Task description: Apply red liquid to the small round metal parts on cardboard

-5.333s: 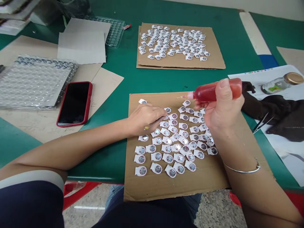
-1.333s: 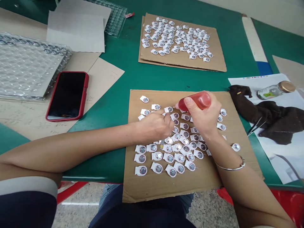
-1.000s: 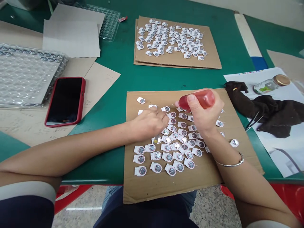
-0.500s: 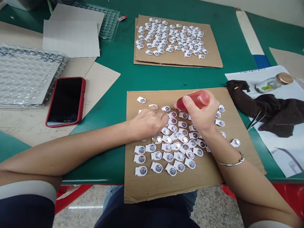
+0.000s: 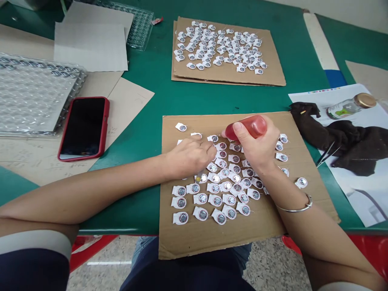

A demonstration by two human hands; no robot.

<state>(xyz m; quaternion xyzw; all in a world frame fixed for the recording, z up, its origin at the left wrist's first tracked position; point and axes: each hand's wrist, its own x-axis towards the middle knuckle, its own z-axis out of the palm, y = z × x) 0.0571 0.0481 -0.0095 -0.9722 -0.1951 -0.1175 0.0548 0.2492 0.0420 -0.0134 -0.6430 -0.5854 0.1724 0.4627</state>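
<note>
My right hand [image 5: 263, 145] is wrapped round a red squeeze bottle [image 5: 252, 126], tilted so that its tip points left, close above the white tabs. My left hand [image 5: 194, 157] rests low over the cardboard sheet [image 5: 212, 238], fingers curled and closed, near the bottle's tip; what they grip is hidden. Under its palm edge shows a small clear thing with a yellowish spot [image 5: 198, 178]. Rows of small white tabs with round metallic discs [image 5: 218, 216] lie on the sheet around both hands; some are hidden beneath them.
Stacked cardboard [image 5: 230, 76] with many similar tabs lies at the back. A red-cased phone [image 5: 83, 128] and bubble wrap [image 5: 30, 97] are at left. To the right are dark cloth [image 5: 357, 145], tweezers [image 5: 327, 154] and a glass jar [image 5: 348, 107] on paper.
The view has shifted very slightly. Both hands and the red bottle keep nearly the same place and grip.
</note>
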